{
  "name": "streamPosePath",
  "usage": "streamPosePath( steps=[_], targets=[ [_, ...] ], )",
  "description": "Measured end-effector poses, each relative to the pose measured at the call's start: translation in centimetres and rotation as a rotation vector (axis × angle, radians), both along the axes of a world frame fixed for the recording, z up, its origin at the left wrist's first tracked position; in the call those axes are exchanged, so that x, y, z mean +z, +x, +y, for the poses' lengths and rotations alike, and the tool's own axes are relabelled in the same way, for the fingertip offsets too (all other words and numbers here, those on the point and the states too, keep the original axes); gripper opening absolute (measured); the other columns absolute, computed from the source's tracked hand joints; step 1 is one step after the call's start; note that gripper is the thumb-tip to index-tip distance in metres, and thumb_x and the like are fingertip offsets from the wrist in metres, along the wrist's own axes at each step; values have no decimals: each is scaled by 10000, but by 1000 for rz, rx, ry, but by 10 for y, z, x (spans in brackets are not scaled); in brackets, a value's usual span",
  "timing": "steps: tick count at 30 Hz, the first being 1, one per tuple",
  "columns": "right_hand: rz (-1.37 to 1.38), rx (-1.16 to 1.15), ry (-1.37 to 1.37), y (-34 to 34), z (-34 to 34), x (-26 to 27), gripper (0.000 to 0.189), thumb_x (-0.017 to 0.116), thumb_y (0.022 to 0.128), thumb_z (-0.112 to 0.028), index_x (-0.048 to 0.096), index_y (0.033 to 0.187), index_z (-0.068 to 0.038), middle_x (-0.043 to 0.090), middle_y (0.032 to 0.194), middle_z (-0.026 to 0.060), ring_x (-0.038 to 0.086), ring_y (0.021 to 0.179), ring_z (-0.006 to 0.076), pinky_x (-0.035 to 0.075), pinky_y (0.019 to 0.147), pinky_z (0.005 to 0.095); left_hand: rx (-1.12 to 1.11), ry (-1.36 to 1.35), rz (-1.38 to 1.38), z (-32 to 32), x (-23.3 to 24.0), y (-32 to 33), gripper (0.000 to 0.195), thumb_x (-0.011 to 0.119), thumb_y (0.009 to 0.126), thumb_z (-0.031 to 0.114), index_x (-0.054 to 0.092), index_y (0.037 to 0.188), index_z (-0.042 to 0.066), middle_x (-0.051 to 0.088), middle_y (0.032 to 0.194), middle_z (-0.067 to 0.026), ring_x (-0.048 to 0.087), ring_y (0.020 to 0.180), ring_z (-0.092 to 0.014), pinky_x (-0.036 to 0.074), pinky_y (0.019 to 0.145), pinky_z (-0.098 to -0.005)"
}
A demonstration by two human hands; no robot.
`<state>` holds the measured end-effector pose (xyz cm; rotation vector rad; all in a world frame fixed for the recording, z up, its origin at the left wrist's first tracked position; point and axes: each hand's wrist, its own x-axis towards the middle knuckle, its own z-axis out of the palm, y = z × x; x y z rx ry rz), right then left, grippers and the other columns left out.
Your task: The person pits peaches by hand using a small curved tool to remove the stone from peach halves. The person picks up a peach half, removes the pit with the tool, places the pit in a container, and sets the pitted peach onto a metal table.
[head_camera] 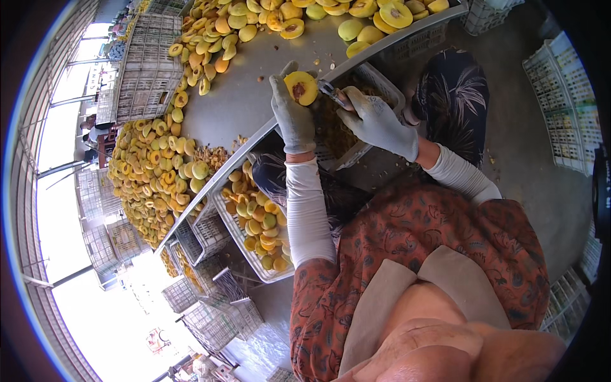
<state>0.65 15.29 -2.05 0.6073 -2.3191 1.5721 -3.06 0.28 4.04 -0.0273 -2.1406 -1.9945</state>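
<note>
My left hand, in a pale work glove, holds a halved yellow peach or similar stone fruit with its cut face up and a reddish-brown centre showing. My right hand, gloved as well, grips a small metal hand tool, whose exact kind I cannot tell. The tool's tip is close to the right side of the fruit half. Both hands are at the near edge of a metal table. Below them a plastic crate holds brownish-yellow scraps, partly hidden by my hands.
Halved fruit is heaped along the table's left and far sides, with pits and scraps near its edge. A white crate of fruit halves stands below at left. Stacked crates rest across the table; another crate stands at right.
</note>
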Motion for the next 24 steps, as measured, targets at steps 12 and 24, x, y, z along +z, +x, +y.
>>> streamPosePath(
  steps=[12, 24],
  targets=[
    [142, -28, 368, 9, -5, -2, 295, 655, 828, -70, 492, 1069, -19, 630, 776, 128, 663, 690, 320, 517, 565, 371, 159, 139, -27, 20, -21, 19, 626, 317, 1045, 473, 636, 1112, -61, 663, 885, -133, 644, 770, -187, 531, 704, -273],
    [25, 72, 222, 15, -19, -17, 268, 636, 826, -44, 471, 1024, 27, 627, 772, 183, 647, 711, 369, 511, 593, 395, 268, 231, -67, 18, -30, 19, 656, 328, 1040, 479, 680, 996, -72, 676, 778, -127, 636, 661, -179, 536, 629, -251]
  ],
)
